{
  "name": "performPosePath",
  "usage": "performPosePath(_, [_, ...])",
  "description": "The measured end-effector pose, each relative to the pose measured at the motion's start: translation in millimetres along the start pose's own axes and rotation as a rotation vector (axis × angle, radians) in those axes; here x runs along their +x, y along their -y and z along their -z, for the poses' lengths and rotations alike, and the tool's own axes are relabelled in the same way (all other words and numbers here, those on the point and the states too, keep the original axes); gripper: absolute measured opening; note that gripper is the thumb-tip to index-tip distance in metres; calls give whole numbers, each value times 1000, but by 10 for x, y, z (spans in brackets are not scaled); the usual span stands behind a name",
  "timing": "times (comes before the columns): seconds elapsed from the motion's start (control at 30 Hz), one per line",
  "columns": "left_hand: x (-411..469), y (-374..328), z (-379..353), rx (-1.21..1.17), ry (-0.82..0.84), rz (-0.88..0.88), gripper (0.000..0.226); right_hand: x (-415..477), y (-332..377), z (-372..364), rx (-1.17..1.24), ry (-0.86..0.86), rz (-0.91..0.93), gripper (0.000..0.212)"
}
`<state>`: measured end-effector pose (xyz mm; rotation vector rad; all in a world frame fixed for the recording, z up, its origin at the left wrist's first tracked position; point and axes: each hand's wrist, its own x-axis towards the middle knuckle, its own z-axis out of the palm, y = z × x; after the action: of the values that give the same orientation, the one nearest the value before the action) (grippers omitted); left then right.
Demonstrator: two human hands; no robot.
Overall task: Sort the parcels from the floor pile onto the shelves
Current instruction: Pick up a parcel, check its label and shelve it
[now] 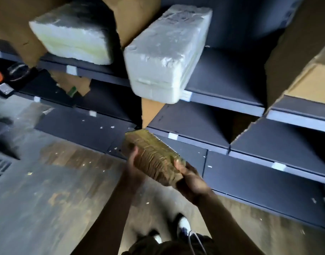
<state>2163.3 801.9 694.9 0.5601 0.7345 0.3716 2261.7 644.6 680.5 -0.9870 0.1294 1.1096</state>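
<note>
I hold a brown, ribbed parcel [154, 157] in both hands in front of the dark shelves. My left hand [134, 162] grips its left side with fingers curled over the edge. My right hand [190, 178] grips its near right end. The parcel hangs just in front of the lower shelf [194, 124]. Two white wrapped parcels lie on the upper shelf [222, 83]: one at the left [75, 32] and one in the middle [167, 52] that juts out over the shelf's front edge.
Brown cardboard dividers [296, 52] stand between the shelf bays. A dark bag with an orange mark [3, 74] sits at the far left. Small white scraps lie on the bottom shelf [84, 124] and the floor [47, 190]. My feet [183, 225] are below.
</note>
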Motion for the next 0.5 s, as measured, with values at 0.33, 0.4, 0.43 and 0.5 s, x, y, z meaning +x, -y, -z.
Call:
performPosePath(0.33, [-54,1082,-822,195,362,410,81,-979,45,741,272,-340,153,43])
performPosePath(0.4, [-108,1280,-1009,243,289,458,61,-1165,35,898,168,-442,220,57])
performPosePath(0.43, [-148,1357,-1102,265,279,479,52,-1240,19,1000,134,-456,273,68])
performPosePath(0.5, [-198,1493,-1268,291,294,541,46,-1412,37,1185,150,-433,389,83])
